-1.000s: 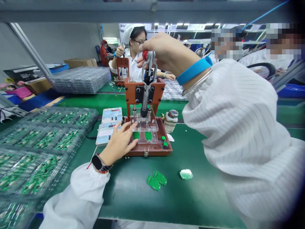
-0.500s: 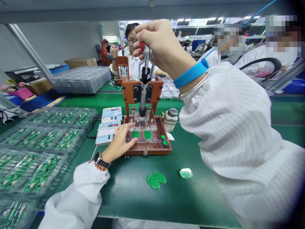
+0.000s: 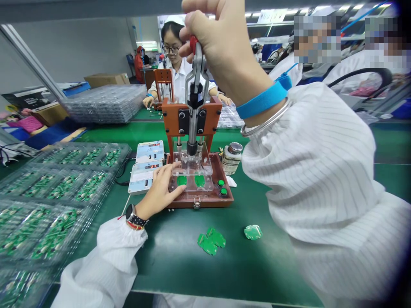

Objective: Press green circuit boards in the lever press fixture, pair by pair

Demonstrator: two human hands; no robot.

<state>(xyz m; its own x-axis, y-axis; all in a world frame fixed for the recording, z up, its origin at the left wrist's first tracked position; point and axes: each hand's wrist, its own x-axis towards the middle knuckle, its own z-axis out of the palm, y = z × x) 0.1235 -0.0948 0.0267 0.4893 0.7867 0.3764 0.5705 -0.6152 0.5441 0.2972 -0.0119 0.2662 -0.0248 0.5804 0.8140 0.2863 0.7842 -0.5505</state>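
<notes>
On the green table stands a test fixture (image 3: 212, 112) with an orange upright frame and a brown base. My right hand (image 3: 221, 38) is closed around the red-tipped lever (image 3: 193, 45) of its upright toggle clamp. The clear pressing plate (image 3: 192, 166) hangs over a clear lower plate, where two green circuit boards (image 3: 199, 181) lie side by side. My left hand (image 3: 160, 188) rests at the fixture's left side, fingers stretched out and thumb at the left board's edge. In front lie a few overlapping green boards (image 3: 212, 241) and a paler board (image 3: 253, 232).
Two small meter boxes (image 3: 146, 177) with red digits stand left of the fixture. Clear trays (image 3: 73, 182) of green boards fill the left side. A lidded jar (image 3: 231, 158) stands at right. A co-worker (image 3: 180, 68) sits opposite, behind a similar fixture (image 3: 164, 81).
The view has shifted slightly, and my right hand and the lever appear higher. My left hand stays by the boards. The co-worker opposite has lowered a raised hand to the table.
</notes>
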